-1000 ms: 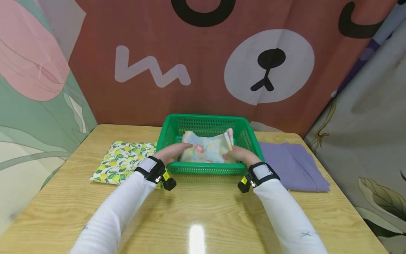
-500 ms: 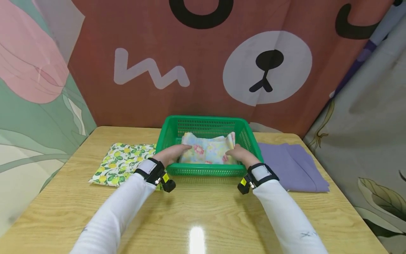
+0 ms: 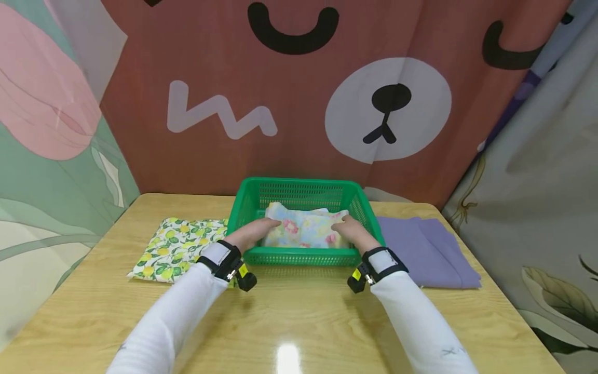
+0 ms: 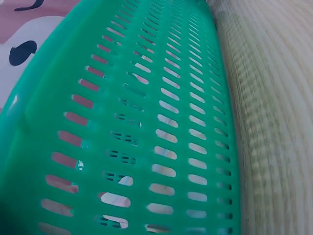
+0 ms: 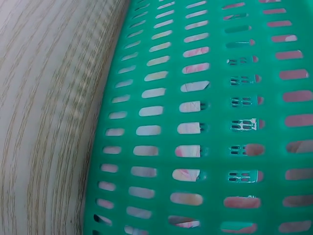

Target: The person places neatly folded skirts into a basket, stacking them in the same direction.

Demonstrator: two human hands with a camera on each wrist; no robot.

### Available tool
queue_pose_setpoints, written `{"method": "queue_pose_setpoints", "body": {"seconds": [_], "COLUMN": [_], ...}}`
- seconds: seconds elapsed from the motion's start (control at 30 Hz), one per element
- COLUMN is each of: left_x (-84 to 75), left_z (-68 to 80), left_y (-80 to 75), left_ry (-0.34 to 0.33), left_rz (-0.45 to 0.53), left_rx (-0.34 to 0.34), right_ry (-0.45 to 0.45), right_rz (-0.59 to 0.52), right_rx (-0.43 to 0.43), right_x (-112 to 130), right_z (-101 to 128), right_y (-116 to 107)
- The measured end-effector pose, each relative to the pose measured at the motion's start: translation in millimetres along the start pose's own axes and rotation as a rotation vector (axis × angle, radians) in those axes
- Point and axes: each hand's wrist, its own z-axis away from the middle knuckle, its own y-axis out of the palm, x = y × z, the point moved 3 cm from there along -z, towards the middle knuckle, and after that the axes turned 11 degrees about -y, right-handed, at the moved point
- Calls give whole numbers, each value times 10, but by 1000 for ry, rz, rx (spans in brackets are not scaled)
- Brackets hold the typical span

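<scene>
Head view: the flowered cloth [image 3: 306, 231] is lying inside the green basket [image 3: 299, 257]; the left hand [image 3: 253, 233] and right hand [image 3: 355, 233] are resting thumbs on its ends, other fingers hiding, grip impossible to tell; a lemon-print cloth [image 3: 179, 248] and purple cloth [image 3: 427, 254] are flanking.

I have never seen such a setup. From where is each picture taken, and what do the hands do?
No robot here: these are a person's bare left hand and right hand, with a small camera strapped to each wrist. The wide view comes from a camera on the head. The two close pictures come from the wrists and show mostly the slotted wall of a green basket. It stands on a wooden table, between a lemon-print cloth at left and a purple cloth at right. In the basket lies a floral cloth, with a hand at each end of it. Most fingers are hidden, so I cannot tell whether they grip it.
</scene>
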Motion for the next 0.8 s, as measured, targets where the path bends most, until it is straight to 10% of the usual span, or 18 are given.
{"method": "queue_pose_setpoints", "body": {"seconds": [0.27,0.47,0.57,0.8], "left_x": [-87,-97,-17,148], "left_z": [191,397,476,604], "left_y": [65,170,240,273], "left_ry": [410,749,862,860], "left_rz": [-514,-740,-814,-844], "left_rx": [-521,-768,-808,-783], "right_ry": [-107,-266,-370,-575], "right_rz": [162,258,348,463], "right_rx": [-172,-316,-389,-473], "right_x": [60,107,75,-45], "right_z": [72,278,461,781], "right_y": [-68,-151,-152,-53]}}
